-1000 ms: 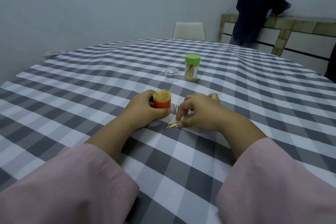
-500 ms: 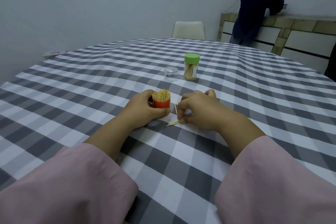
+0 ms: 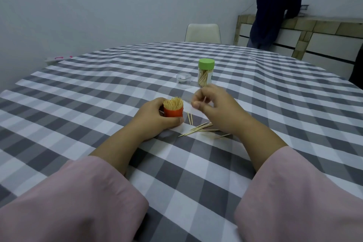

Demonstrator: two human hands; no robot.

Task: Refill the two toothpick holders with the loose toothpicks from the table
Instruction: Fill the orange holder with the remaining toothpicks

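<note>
My left hand is wrapped around the orange toothpick holder, standing well in from the table's near edge and already crammed with sticks. Just right of it, my right hand is raised off the cloth, thumb and fingers pinching a toothpick. The loose toothpicks lie scattered beneath it. Farther back stands the green-lidded toothpick holder. Forcing another stick into so tight a bunch could snap it or push others out, I reckon.
</note>
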